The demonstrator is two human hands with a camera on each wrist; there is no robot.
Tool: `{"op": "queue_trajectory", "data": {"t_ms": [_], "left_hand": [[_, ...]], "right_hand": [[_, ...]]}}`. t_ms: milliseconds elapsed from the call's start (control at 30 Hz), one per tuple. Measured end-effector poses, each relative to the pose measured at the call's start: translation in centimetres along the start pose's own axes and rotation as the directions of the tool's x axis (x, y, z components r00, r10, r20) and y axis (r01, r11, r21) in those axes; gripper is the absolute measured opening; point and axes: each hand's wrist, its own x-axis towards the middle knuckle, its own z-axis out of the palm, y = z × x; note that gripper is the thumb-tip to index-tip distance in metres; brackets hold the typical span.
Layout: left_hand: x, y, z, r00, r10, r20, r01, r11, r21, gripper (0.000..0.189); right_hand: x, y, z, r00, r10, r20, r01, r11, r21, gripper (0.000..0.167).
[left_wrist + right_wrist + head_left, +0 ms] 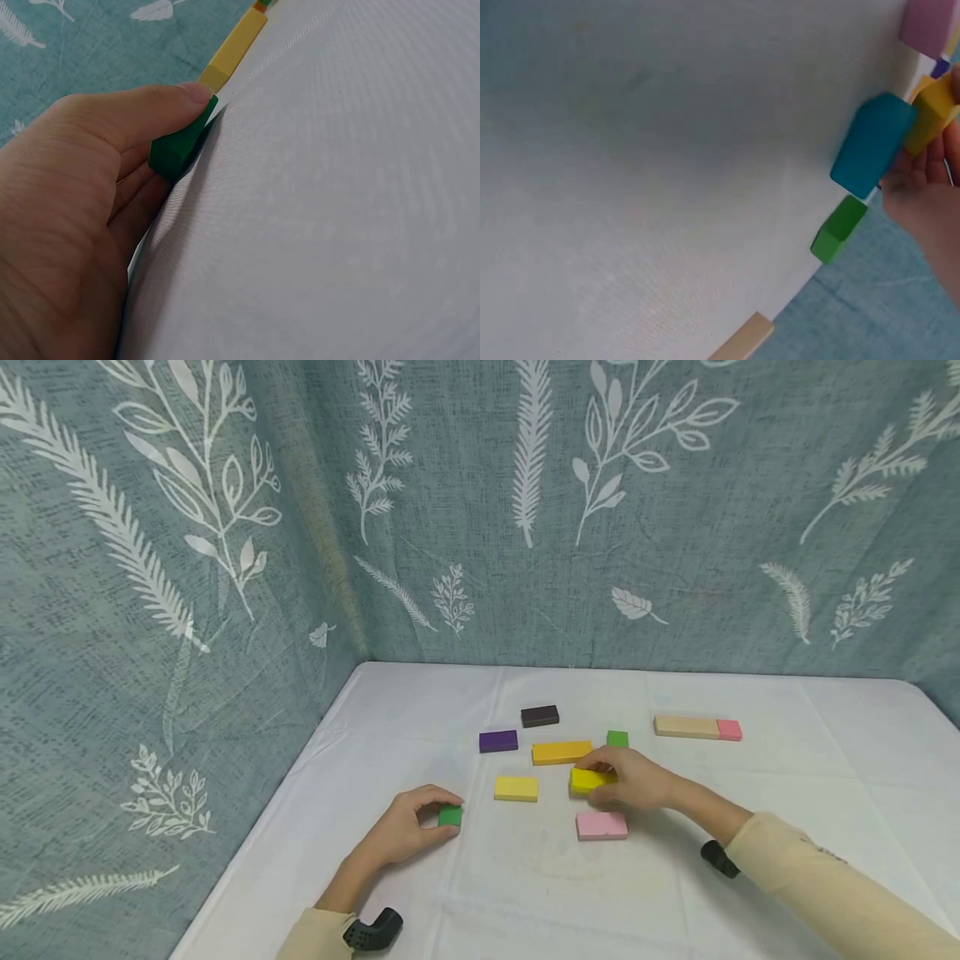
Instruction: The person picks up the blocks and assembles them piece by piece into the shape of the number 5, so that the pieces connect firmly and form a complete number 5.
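On the left side of the white table, my left hand (403, 828) pinches a dark green block (450, 816) between thumb and fingers. The left wrist view shows this green block (177, 146) close over the cloth, its near end uncovered. My right hand (639, 779) grips a bright yellow block (587, 782) from its right side, fingers on the far edge and thumb on the near one. Beside that yellow block (932, 112), the right wrist view has a teal block (873, 144), which the hand hides in the head view. A pink block (602, 826) lies just nearer.
A paler yellow block (516, 788) lies between the hands. Farther back are orange (561, 752), purple (498, 742), black (540, 717) and light green (617, 739) blocks. At right, a tan block (686, 727) meets a coral block (729, 730). Patterned curtain (465, 510) borders the table.
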Motion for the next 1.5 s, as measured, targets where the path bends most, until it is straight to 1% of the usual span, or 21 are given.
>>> {"op": "queue_trajectory", "data": {"t_ms": [67,167,233,267,333,433,533,567,600,700,733,867,1033,1100,1200,1233,1300,1333,1367,1433,1500], "left_hand": [[0.1,-0.1,0.0,1.000,0.004,-0.002,-0.004,1.000,-0.009,0.031],[0.2,-0.1,0.0,1.000,0.015,-0.005,-0.015,1.000,-0.009,0.031],[0.2,-0.1,0.0,1.000,0.021,-0.007,-0.021,1.000,-0.008,0.031],[0.2,-0.1,0.0,1.000,0.020,-0.007,-0.020,1.000,-0.007,0.032],[0.3,-0.1,0.1,1.000,0.023,-0.006,-0.023,1.000,-0.004,0.032],[0.4,-0.1,0.1,1.000,0.018,-0.003,-0.018,1.000,-0.001,0.032],[0.4,-0.1,0.1,1.000,0.010,0.003,-0.010,1.000,0.000,0.031],[0.4,-0.1,0.1,1.000,0.010,0.004,-0.010,1.000,-0.001,0.030],[0.3,-0.2,0.1,1.000,0.012,0.003,-0.012,1.000,-0.001,0.030],[0.3,-0.2,0.1,1.000,0.020,-0.001,-0.020,1.000,0.000,0.030],[0.3,-0.2,0.1,1.000,0.018,-0.003,-0.018,1.000,0.000,0.030],[0.2,-0.2,0.0,1.000,0.011,-0.010,-0.011,1.000,-0.001,0.031],[0.1,-0.2,-0.1,1.000,0.000,-0.013,0.000,1.000,-0.011,0.032],[0.1,-0.1,-0.1,1.000,0.001,-0.011,-0.002,1.000,-0.017,0.032],[0.0,-0.1,-0.1,1.000,0.002,-0.009,-0.002,1.000,-0.026,0.031],[0.0,-0.1,0.0,1.000,0.002,-0.008,-0.003,1.000,-0.029,0.031],[0.0,-0.1,0.0,1.000,0.006,-0.006,-0.007,0.999,-0.035,0.031],[0.0,-0.1,0.0,1.000,0.007,-0.005,-0.007,0.999,-0.035,0.031],[0.1,-0.1,0.0,1.000,0.007,-0.003,-0.008,0.999,-0.037,0.031],[0.1,0.0,0.0,1.000,0.008,-0.001,-0.008,0.999,-0.037,0.031],[0.1,0.0,0.0,1.000,0.007,0.000,-0.007,0.999,-0.033,0.031]], "right_hand": [[-0.1,0.0,-0.4,1.000,0.012,-0.005,-0.012,0.998,0.055,0.035],[-0.2,0.2,-0.9,0.997,0.073,-0.005,-0.072,0.984,0.161,0.039],[-0.5,0.3,-1.3,0.992,0.126,0.006,-0.124,0.960,0.251,0.044],[-0.6,0.5,-1.4,0.987,0.157,0.019,-0.155,0.935,0.318,0.047],[-0.9,0.8,-1.8,0.978,0.203,0.054,-0.205,0.864,0.459,0.055],[-1.5,1.2,-2.3,0.963,0.250,0.101,-0.253,0.709,0.658,0.063],[-2.1,1.7,-2.7,0.956,0.267,0.120,-0.254,0.554,0.793,0.066],[-2.4,1.9,-2.8,0.955,0.272,0.117,-0.245,0.507,0.826,0.066],[-2.7,2.1,-2.9,0.954,0.279,0.111,-0.236,0.469,0.851,0.066],[-3.6,2.5,-3.2,0.952,0.291,0.092,-0.203,0.376,0.904,0.066],[-3.9,2.7,-3.2,0.952,0.295,0.084,-0.190,0.351,0.917,0.066],[-5.1,3.1,-3.5,0.945,0.322,0.062,-0.154,0.270,0.950,0.065],[-6.0,3.4,-3.8,0.932,0.357,0.059,-0.139,0.203,0.969,0.058],[-6.2,3.5,-3.9,0.929,0.364,0.065,-0.142,0.188,0.972,0.052],[-6.4,3.7,-3.9,0.916,0.394,0.073,-0.152,0.173,0.973,0.048],[-6.5,3.8,-3.9,0.912,0.404,0.070,-0.154,0.178,0.972,0.049],[-6.5,4.0,-3.8,0.895,0.442,0.064,-0.177,0.218,0.960,0.053],[-6.6,4.0,-3.8,0.884,0.464,0.057,-0.197,0.261,0.945,0.056],[-6.6,4.1,-3.8,0.872,0.487,0.043,-0.221,0.312,0.924,0.059],[-6.7,4.1,-3.7,0.842,0.539,0.005,-0.285,0.438,0.853,0.064],[-6.7,4.1,-3.7,0.808,0.587,-0.045,-0.356,0.548,0.757,0.066]]}}
